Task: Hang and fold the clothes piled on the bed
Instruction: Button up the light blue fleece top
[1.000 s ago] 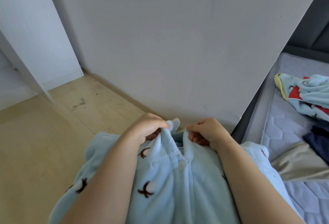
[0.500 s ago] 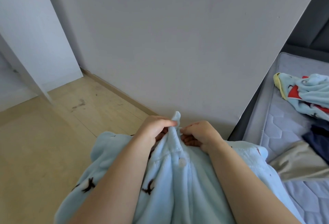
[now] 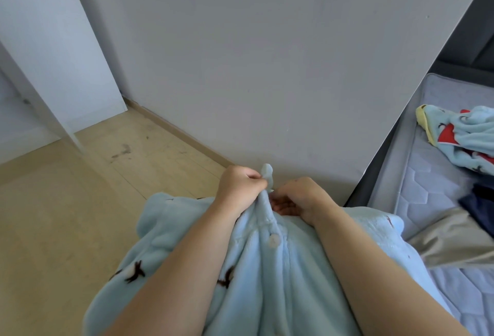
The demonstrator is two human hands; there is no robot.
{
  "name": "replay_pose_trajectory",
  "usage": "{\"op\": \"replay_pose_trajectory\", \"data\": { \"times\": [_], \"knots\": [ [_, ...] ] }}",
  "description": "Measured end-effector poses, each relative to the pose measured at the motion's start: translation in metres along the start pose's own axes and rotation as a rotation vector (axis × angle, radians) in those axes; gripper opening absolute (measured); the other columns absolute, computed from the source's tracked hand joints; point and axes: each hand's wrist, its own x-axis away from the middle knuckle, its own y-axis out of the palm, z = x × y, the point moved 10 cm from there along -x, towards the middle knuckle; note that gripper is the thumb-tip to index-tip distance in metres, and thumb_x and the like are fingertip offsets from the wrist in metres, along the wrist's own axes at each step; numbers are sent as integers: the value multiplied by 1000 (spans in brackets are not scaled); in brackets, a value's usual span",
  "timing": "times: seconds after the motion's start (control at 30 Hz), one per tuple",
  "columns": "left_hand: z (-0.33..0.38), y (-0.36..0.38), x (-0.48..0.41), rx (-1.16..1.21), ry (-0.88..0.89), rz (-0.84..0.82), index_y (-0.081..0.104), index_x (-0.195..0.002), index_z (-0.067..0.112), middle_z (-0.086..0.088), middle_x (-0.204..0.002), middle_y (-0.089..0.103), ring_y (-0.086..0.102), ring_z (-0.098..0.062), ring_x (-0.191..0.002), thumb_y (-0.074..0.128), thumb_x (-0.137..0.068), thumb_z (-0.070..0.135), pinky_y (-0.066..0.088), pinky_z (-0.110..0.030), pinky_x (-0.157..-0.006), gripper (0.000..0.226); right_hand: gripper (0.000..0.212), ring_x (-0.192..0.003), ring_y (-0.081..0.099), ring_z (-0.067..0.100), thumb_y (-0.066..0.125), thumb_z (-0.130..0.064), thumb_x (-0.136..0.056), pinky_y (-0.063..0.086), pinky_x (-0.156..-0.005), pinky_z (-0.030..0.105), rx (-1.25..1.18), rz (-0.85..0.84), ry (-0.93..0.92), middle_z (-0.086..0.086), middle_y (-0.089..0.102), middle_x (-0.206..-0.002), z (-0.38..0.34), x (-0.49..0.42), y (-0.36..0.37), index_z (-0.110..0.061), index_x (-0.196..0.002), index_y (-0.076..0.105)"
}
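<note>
Two hands close together, left hand (image 3: pixel 238 188) and right hand (image 3: pixel 303 196) each pinching the front edge of a pale blue fleece garment (image 3: pixel 267 277) above the floor (image 3: pixel 53 228). Bed (image 3: pixel 422 175) at right holds loose clothes (image 3: pixel 470 138): patterned blue, navy, beige

The grey quilted mattress (image 3: pixel 425 191) of the bed runs along the 3 o'clock side. On it, toward 2 o'clock, lies a crumpled blue fleece piece with red and yellow trim (image 3: pixel 470 135); just below it is a navy garment (image 3: pixel 481 199), then a beige cloth (image 3: pixel 454 242) at 4 o'clock. Pale wooden floor (image 3: pixel 66 215) spreads at 9 o'clock.
</note>
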Motion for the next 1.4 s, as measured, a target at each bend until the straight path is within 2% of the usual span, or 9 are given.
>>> {"op": "replay_pose_trajectory", "data": {
  "times": [0.2,0.37,0.63,0.77,0.9,1.03,1.13,1.27,1.4],
  "knots": [
    [-1,9,2,-146,18,-117,60,-69,-7,-18,-60,49,44,-17,-58,59,-76,10,34,-28,-57,19,15,-37,55,14,57,6,-83,46,-39,20,-137,39,23,11,62,-49,5,-3,-7,5,-69,61],
    [5,10,6,-222,80,-110,63,-73,-6,-16,-64,51,42,-16,-61,55,-74,8,32,-28,-58,16,15,-36,55,14,59,6,-83,47,-39,20,-133,58,28,10,62,-48,5,-4,-7,5,-68,61],
    [-8,9,3,41,-64,-141,70,-80,-2,-9,-68,63,58,-16,-62,61,-84,24,45,-27,-61,27,15,-47,57,17,61,9,-82,50,-43,23,-165,75,-28,11,62,-53,2,0,-6,4,-68,62],
    [-17,12,5,201,-159,-201,75,-79,13,-2,-76,73,67,-6,-60,75,-80,24,50,-14,-52,10,14,-48,58,16,58,5,-89,50,-45,22,-209,18,-112,12,62,-59,-1,2,-6,3,-75,62],
    [-20,13,7,222,-183,-234,74,-73,19,3,-70,73,68,-5,-60,78,-76,19,50,-17,-53,5,20,-54,57,18,58,-9,-94,51,-50,23,-209,-63,-180,14,62,-67,-4,5,-3,5,-81,64],
    [-25,16,8,251,-264,-263,72,-64,20,1,-63,71,66,-9,-53,77,-75,15,50,-19,-49,13,34,-67,61,18,79,-19,-76,53,-67,27,-5,-91,-297,10,67,-75,-10,12,0,8,-92,64],
    [-25,17,7,240,-293,-270,72,-67,17,1,-58,67,62,-11,-47,75,-76,14,49,-19,-46,10,34,-57,61,5,87,-19,-65,48,-55,17,188,1,-366,-5,65,-65,-16,16,-1,-5,-87,65],
    [-27,19,6,233,-299,-274,67,-63,13,3,-48,55,48,-8,-38,76,-74,10,40,-17,-41,15,22,-58,57,4,81,-13,-65,42,-49,10,402,148,-438,-8,62,-66,-23,17,-3,-15,-80,64],
    [-29,20,3,219,-305,-290,69,-71,11,3,-49,54,46,-7,-40,76,-73,7,38,-18,-41,9,19,-49,52,-3,73,-4,-69,40,-47,7,442,185,-501,-10,61,-60,-29,20,-5,-19,-68,61]
  ]
}}
